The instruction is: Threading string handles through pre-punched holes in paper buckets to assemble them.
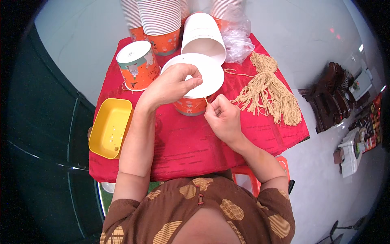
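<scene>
In front of me is an orange paper bucket [191,106] with a wide, round white top [210,77]; a small dark spot shows near the top's far edge. My left hand [177,84] is over the left part of this white top, its fingers curled and thumb and forefinger drawn together. What it pinches, if anything, is hidden. Beside the near right rim, my right hand [223,118] is closed on a short end of tan cord [206,100]. A loose bundle of tan cords [268,89] lies to the right of the bucket, one strand trailing toward it.
A yellow tray [101,132] with small bits sits at the left edge of the red-covered table [183,150]. Behind it stands another orange bucket [140,73]. Stacked buckets [160,24], a white bucket on its side [202,32] and a clear plastic bag [239,42] are at the back.
</scene>
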Demonstrator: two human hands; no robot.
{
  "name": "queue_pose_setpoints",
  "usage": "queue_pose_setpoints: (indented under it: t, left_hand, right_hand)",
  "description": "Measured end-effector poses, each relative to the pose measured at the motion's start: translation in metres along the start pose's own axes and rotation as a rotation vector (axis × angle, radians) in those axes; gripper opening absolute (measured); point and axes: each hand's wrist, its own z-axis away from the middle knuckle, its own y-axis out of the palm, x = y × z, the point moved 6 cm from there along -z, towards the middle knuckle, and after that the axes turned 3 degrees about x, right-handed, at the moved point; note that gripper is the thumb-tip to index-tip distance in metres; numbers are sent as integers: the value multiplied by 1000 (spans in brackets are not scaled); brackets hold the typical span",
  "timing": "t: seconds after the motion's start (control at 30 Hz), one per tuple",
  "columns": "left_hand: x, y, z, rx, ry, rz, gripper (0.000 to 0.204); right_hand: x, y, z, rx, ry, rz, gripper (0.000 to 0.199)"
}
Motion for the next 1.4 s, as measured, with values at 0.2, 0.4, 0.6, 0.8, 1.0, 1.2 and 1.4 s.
queue_pose_setpoints:
  t: [0.2,0.4,0.6,0.8,1.0,1.2,1.4]
  left_hand:
    - [1,0,1,11,-7,6,23]
    - [3,6,1,87,-55,19,21]
    - [0,9,1,159,-74,-25,21]
    - [3,19,4,239,-56,-32,24]
    - [5,27,3,331,-12,-23,24]
    - [-1,33,3,364,-2,-33,23]
    - [-9,35,3,373,12,-37,17]
  right_hand:
    - [-1,1,-2,5,-6,0,19]
    - [2,2,-6,27,-35,11,17]
    - [-1,3,-7,31,-13,-11,15]
    - [-14,8,-7,33,19,-10,13]
    - [-14,9,-2,-3,18,-30,11]
    - [-19,7,5,10,54,-42,10]
    - [-15,4,10,2,52,-108,11]
